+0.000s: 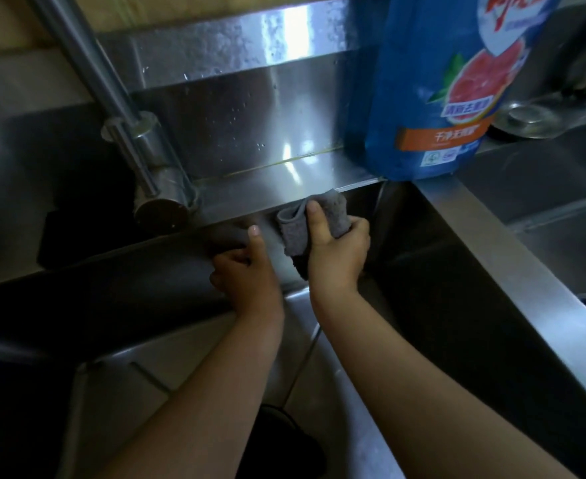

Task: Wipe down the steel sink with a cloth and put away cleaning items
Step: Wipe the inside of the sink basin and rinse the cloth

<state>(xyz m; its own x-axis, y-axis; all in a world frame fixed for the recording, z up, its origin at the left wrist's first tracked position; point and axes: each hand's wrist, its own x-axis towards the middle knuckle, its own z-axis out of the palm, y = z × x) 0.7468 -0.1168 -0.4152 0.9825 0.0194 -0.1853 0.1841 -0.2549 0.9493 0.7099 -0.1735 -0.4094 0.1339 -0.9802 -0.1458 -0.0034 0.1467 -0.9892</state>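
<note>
Evidently, the fingers (359, 229) of the right hand (336, 257) were curled round a folded grey cloth (334, 207), pressing it under the back ledge of the steel sink (198, 347), seemingly to scrub that seam. At nine o'clock, the left hand (246, 281) apparently braced the wall, fingers curled; whether it held anything was unclear. A blue detergent container (440, 81) stood at one o'clock.

Steel sink (492, 250): brushed, water-spotted basin with a flat back ledge. Grey cloth (314, 223): folded and bunched, held against the basin's rear wall just under the ledge, in the grip of the right hand (336, 254). Blue detergent bottle (440, 81): upright on the ledge, at 1 o'clock from the cloth.
</note>
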